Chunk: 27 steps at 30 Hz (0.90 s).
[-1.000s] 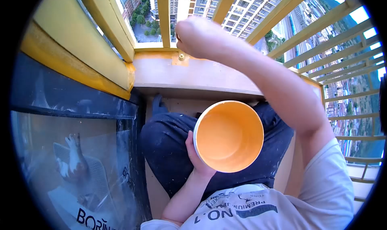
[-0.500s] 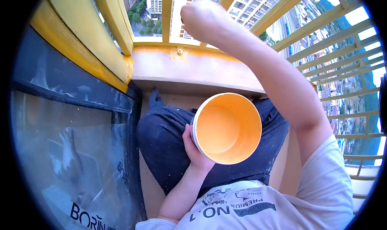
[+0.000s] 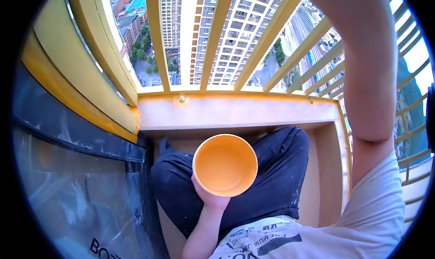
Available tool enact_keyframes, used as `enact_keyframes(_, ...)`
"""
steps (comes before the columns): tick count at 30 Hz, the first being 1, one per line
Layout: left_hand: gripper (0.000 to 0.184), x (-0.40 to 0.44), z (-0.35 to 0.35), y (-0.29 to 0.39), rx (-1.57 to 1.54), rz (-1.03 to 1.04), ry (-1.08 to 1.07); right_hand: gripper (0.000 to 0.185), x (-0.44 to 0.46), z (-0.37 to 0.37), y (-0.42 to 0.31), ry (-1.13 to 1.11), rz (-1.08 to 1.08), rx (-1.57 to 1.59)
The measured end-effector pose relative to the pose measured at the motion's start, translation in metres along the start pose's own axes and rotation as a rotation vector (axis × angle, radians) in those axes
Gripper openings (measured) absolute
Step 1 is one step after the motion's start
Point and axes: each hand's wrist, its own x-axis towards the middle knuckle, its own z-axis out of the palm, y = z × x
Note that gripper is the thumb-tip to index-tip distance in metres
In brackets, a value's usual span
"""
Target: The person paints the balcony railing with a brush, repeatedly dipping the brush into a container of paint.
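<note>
My left hand (image 3: 212,197) is closed around the lower left side of a round paint bucket (image 3: 225,166), holding it over my crossed legs. The bucket's opening faces up toward me, and its inside is coated orange-yellow, with smooth paint-coloured liquid or coating at the bottom. My right arm (image 3: 369,73) reaches up at the right, past the railing. The right hand itself lies beyond the top edge of the view, so its fingers and anything in them are hidden.
Yellow metal railing bars (image 3: 217,36) stand in front, with tall buildings and streets far below. A pale ledge (image 3: 235,111) with orange paint along its upper edge runs under them. At left are a dark frame (image 3: 77,136) and a lettered glass panel (image 3: 77,195).
My right hand has moved from the top middle up and out of view. The view has shifted, so the bucket, still in my left hand, appears lower, further left and smaller.
</note>
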Motion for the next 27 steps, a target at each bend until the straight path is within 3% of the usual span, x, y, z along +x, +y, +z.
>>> enact_keyframes(1,0.044,0.0,0.001,-0.001,-0.049,-0.001,-0.005,0.041,-0.007,-0.001,-0.002,0.076,-0.03,0.104)
enact_keyframes(2,0.044,-0.002,-0.001,-0.002,-0.053,0.001,-0.015,0.02,-0.012,0.003,-0.007,0.13,-0.225,-0.373)
enact_keyframes(4,0.043,-0.002,-0.003,-0.003,-0.059,-0.05,0.016,0.011,-0.022,0.02,-0.021,-0.01,-0.284,-0.744)
enact_keyframes(5,0.043,-0.002,-0.003,-0.002,-0.061,-0.067,0.024,0.011,-0.038,0.036,-0.019,-0.169,-0.193,-0.64)
enact_keyframes(7,0.044,-0.001,0.001,0.005,-0.48,-0.221,0.062,0.012,-0.081,0.079,-0.004,-0.427,-0.024,-0.449)
enact_keyframes(9,0.051,-0.002,-0.006,-0.005,-0.296,-0.182,0.015,0.012,-0.129,0.125,0.028,-0.604,0.101,-0.045)
enact_keyframes(11,0.058,-0.001,-0.013,-0.009,-0.1,-0.144,-0.03,0.014,-0.139,0.137,0.047,-0.593,0.103,0.063)
enact_keyframes(13,0.061,-0.001,-0.015,-0.008,-0.118,-0.156,-0.026,0.012,-0.121,0.123,0.065,-0.403,0.031,-0.106)
enact_keyframes(15,0.063,0.0,-0.016,-0.009,-0.238,-0.211,-0.01,0.015,-0.091,0.079,0.074,-0.131,0.044,-0.129)
enact_keyframes(17,0.066,0.0,-0.018,-0.011,-0.337,-0.262,0.008,0.012,-0.073,0.024,0.069,0.282,-0.14,-0.419)
enact_keyframes(19,0.068,0.0,-0.02,-0.013,-0.378,-0.291,0.015,0.025,-0.081,-0.017,0.058,0.26,-0.174,-0.464)
enact_keyframes(21,0.071,-0.001,-0.021,-0.014,-0.402,-0.311,0.019,0.018,-0.1,-0.01,0.05,0.285,-0.182,-0.379)
enact_keyframes(23,0.073,-0.001,-0.023,-0.016,-0.418,-0.324,0.02,0.01,-0.138,0.033,0.036,0.043,0.222,0.061)
enact_keyframes(27,0.079,-0.002,-0.026,-0.017,-0.422,-0.342,0.012,0.02,-0.177,0.13,0.041,-0.205,0.084,0.257)
